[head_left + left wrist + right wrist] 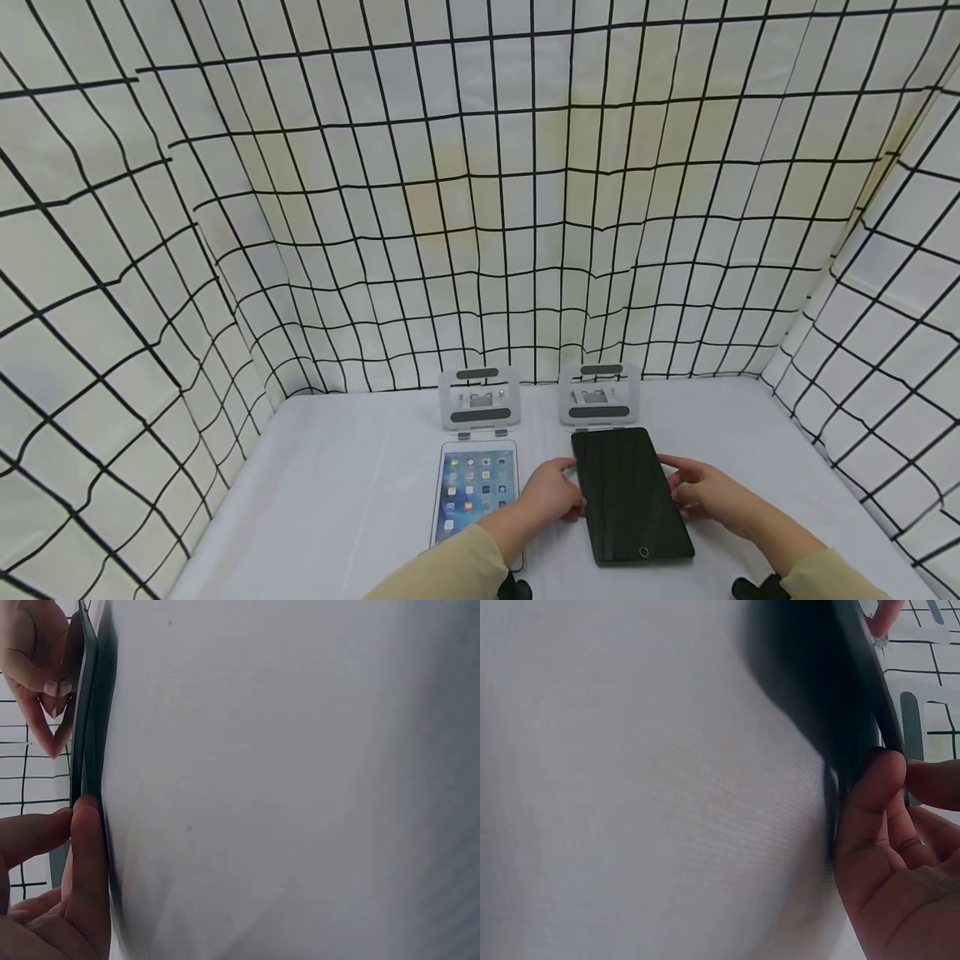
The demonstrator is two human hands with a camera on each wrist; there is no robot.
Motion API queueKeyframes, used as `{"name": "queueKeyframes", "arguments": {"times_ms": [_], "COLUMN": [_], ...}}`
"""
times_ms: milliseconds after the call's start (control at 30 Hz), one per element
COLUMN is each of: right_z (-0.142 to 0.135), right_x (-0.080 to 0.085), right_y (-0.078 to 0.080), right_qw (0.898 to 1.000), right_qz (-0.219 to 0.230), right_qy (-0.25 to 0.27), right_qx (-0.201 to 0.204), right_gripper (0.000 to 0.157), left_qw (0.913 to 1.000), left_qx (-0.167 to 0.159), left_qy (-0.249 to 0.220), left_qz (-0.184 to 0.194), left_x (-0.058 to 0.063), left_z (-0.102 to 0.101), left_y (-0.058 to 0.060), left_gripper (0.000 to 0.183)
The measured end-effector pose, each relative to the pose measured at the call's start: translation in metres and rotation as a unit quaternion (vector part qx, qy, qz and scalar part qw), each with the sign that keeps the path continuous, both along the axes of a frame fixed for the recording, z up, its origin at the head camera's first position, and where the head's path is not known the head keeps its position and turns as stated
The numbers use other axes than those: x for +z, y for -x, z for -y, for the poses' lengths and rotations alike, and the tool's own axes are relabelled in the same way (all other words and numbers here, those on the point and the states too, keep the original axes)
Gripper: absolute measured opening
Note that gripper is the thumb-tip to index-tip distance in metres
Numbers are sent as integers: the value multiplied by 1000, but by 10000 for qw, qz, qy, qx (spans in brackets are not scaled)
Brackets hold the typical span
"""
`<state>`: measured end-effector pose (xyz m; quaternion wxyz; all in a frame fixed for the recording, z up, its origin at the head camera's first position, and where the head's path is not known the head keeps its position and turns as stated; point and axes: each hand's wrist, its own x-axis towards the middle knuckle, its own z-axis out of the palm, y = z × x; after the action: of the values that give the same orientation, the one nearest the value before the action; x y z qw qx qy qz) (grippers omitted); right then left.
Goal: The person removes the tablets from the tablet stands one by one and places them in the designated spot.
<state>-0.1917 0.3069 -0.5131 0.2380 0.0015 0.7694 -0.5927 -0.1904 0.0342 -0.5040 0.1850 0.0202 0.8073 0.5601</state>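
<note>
A black tablet with a dark screen and a round home button lies between both hands, slightly turned, at the front right of the white table. My left hand pinches its left edge between thumb and fingers, seen close in the left wrist view. On the opposite edge my right hand grips the tablet the same way, with a fingertip under the rim in the right wrist view. Dark space or underside shows beneath the tablet there; I cannot tell which. Beside the left forearm lies a white tablet, its screen lit with app icons, partly covered by the sleeve.
Two white folding tablet stands with grey pads, a left stand and a right stand, sit at the back of the table, each behind one tablet. White walls with a black grid enclose the table's back and sides.
</note>
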Motion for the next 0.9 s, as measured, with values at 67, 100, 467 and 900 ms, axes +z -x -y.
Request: {"name": "queueKeyframes", "arguments": {"times_ms": [67,100,467,900], "right_z": [0,1,3,5], "right_x": [0,-1,2,1], "right_y": [0,0,1,3], "right_qw": [10000,10000,9998,9997], "right_qz": [26,39,175,91], "right_qy": [25,32,-50,-200], "right_qx": [38,50,37,89], "right_gripper": [71,71,70,69], "left_qw": [10000,9999,9982,9974], "left_qx": [-12,-5,-65,-285], "left_qy": [11,26,262,593], "left_qz": [85,162,543,300], "left_x": [-1,-2,7,9], "left_z": [0,-1,-1,-1], "left_y": [1,1,1,-1], "left_gripper": [63,63,62,62]}}
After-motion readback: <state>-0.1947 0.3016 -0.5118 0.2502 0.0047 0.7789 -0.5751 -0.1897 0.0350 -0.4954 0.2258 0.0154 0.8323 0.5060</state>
